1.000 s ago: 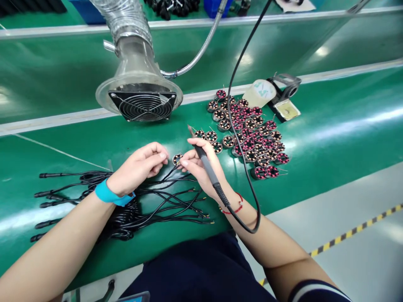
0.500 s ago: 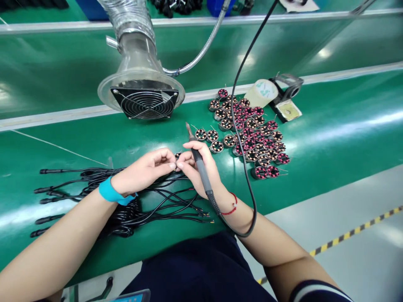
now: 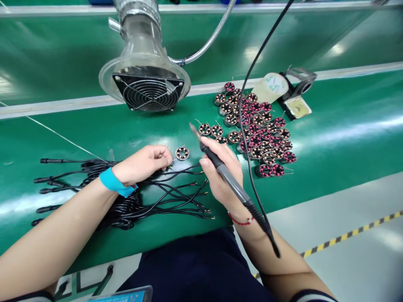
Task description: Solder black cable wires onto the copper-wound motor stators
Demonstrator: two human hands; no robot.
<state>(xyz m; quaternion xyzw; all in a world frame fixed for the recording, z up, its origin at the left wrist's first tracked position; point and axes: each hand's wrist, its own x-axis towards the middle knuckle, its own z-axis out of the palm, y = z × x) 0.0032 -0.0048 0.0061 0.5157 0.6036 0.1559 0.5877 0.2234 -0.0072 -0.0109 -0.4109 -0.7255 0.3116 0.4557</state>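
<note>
My left hand (image 3: 151, 161), with a blue wrist strap, is closed in a pinch on a thin wire. That wire runs to a small round wire-wound coil (image 3: 182, 153) just right of the fingertips. A bright wire end also shows under the fingers; whether it belongs to a cable I cannot tell. My right hand (image 3: 222, 172) is wrapped round a soldering iron (image 3: 225, 170), its tip pointing up and left, above and to the right of that coil. Black cables (image 3: 126, 209) lie bundled beneath my left forearm, stripped ends fanned to the right.
Several coils with pink or copper windings (image 3: 264, 134) stand grouped at the right. Behind them are a roll of tape (image 3: 272, 87) and an iron stand with a sponge (image 3: 297, 108). A fume extractor fan (image 3: 149, 92) hangs over the bench; the iron's cord (image 3: 244, 92) crosses the coils.
My hands have parted: the right has moved right and turned the iron toward the left. The coil that was mostly hidden between my fingers is now in plain view. The view has shifted slightly.
</note>
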